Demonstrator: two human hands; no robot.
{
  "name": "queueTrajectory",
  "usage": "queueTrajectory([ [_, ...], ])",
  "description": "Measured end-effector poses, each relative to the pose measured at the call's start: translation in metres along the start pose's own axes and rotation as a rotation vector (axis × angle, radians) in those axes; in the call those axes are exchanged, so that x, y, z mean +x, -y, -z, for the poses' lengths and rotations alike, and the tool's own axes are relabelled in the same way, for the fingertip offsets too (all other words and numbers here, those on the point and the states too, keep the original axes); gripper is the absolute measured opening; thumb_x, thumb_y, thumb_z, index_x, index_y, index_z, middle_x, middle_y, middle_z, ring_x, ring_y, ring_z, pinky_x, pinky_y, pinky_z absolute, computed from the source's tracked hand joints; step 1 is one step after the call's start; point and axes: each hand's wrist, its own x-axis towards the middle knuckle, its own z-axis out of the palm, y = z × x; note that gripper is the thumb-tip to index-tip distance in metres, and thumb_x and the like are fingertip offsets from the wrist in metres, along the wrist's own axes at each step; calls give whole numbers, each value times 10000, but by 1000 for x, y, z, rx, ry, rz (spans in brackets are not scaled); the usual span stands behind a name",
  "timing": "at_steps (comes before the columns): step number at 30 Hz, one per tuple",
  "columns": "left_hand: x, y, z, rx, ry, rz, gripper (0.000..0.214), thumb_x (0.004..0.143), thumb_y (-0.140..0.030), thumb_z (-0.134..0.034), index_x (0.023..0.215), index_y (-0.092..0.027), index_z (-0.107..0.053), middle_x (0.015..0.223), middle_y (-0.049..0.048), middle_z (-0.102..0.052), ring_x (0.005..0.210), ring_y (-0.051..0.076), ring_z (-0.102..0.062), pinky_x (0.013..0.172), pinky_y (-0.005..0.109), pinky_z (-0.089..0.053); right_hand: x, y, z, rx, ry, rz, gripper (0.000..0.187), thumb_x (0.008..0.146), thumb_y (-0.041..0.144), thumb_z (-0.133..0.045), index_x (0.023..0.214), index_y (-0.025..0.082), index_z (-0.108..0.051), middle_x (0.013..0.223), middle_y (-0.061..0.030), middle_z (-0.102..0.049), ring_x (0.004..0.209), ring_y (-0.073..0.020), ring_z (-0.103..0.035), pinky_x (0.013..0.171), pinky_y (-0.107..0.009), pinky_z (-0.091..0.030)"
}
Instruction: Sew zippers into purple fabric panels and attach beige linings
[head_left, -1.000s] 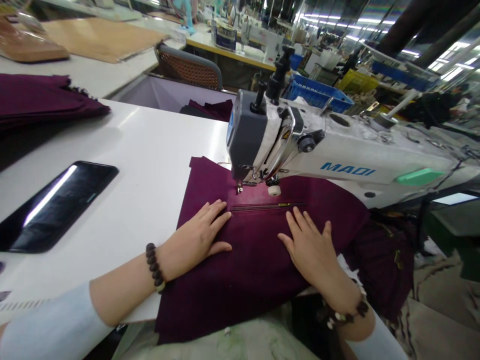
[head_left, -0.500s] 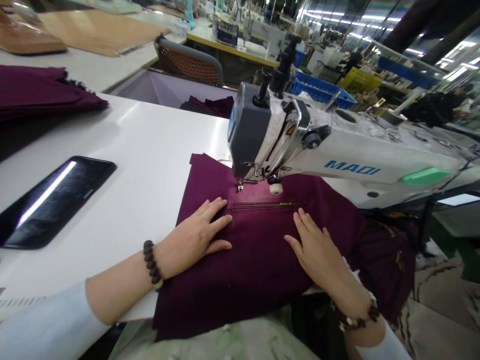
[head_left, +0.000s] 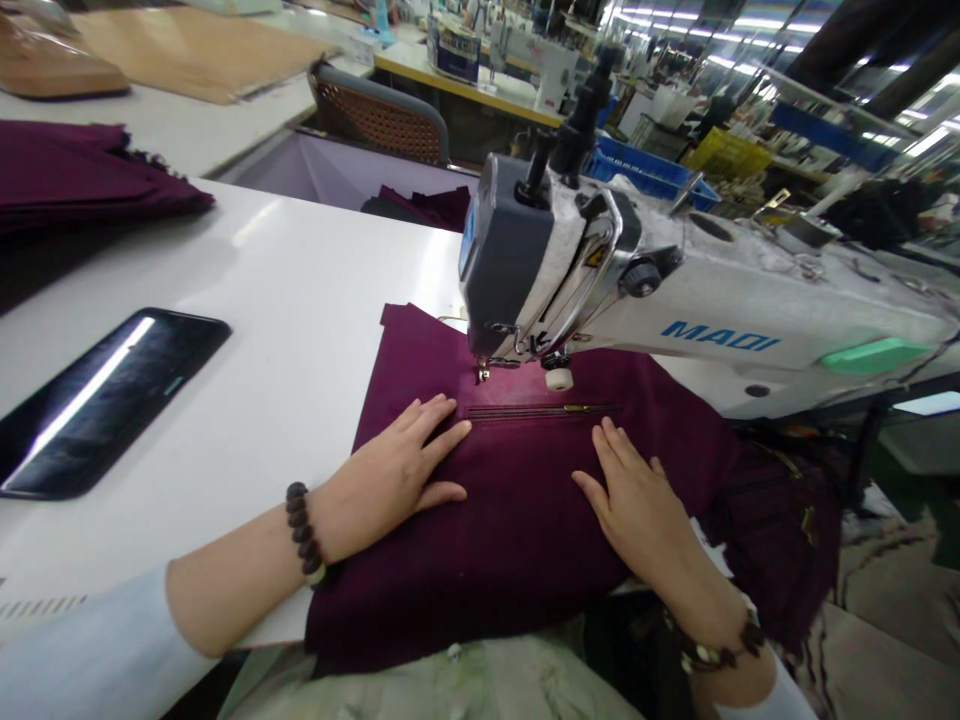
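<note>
A maroon fabric panel point(head_left: 510, 540) lies spread under the head of a white sewing machine point(head_left: 697, 310). Across the panel runs a zipper point(head_left: 525, 411) with a brass-coloured pull point(head_left: 577, 408) near its right end. My left hand point(head_left: 397, 475) rests flat on the cloth by the zipper's left end, fingers spread. Just below the right end, my right hand point(head_left: 637, 500) also lies flat with its fingers stretched out. The presser foot point(head_left: 482, 372) stands over the panel, a little above the zipper's left part; whether it touches the cloth I cannot tell.
A black phone-like slab point(head_left: 105, 400) lies on the white table point(head_left: 300, 290) at left. Stacked maroon cloth point(head_left: 90, 180) sits behind it. More maroon pieces with zippers point(head_left: 787, 530) hang at the right. A chair point(head_left: 379, 115) and a blue crate point(head_left: 645, 170) stand beyond.
The view has shifted slightly, so the machine appears a little farther right. Both hands keep nearly the same places on the maroon panel, still flat.
</note>
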Motion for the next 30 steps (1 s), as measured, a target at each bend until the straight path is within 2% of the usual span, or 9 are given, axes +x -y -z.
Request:
queueTrajectory([
  [7,1,1,0,-27,8,12,561,841,-502,-505,1243,-110,-501,1319,194,-427,1249,328,-392,1024,486,-370,2,-1,-5,-3,-45,13,550,911,364,-420,1368,72,-331,1448,-95,-231,1324,-260,-273,1007,-509,-359],
  [18,1,1,2,-54,-16,-20,459,846,-458,-520,1140,-108,-563,1295,225,-425,1238,354,-401,1000,515,-382,2,-2,-10,-4,-93,28,552,899,364,-440,1354,64,-354,1437,-112,-259,1309,-272,-301,985,-517,-382],
  [30,3,0,4,-31,32,18,564,834,-502,-516,1248,-119,-497,1298,197,-442,1219,336,-422,999,496,-393,2,-1,-10,-19,-108,29,543,901,361,-436,1346,57,-368,1430,-107,-270,1307,-270,-306,981,-512,-386],
])
